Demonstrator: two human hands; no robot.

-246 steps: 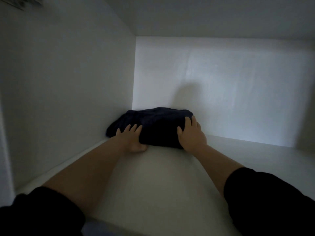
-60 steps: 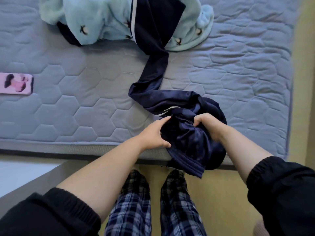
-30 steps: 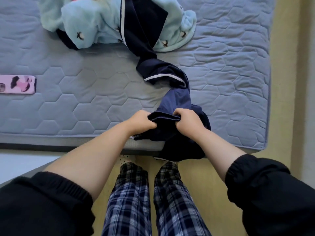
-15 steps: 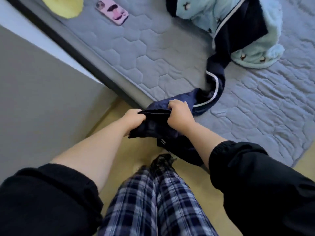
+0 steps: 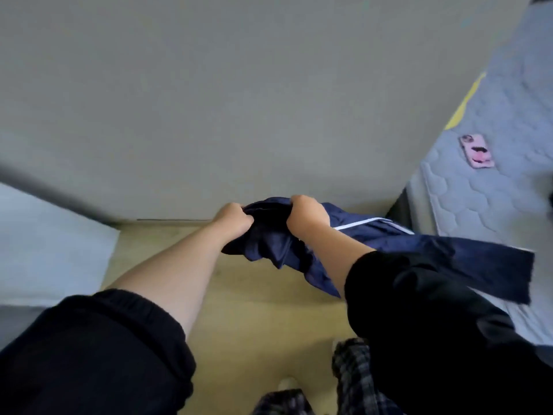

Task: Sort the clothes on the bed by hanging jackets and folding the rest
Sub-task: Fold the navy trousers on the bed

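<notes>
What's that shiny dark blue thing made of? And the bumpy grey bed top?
Navy garment: probably thin, slick synthetic cloth, like tracksuit fabric; it has a soft sheen and hangs limply. Mattress top: matte grey quilted fabric, stitched in hexagon puffs.

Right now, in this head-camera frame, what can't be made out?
The navy garment: jacket or not, unclear; bunched in the left hand and right hand, partly behind the black sleeve.
The bed: mostly cut off by the right edge, head view.
The pink phone: motion blur hides its print.
</notes>
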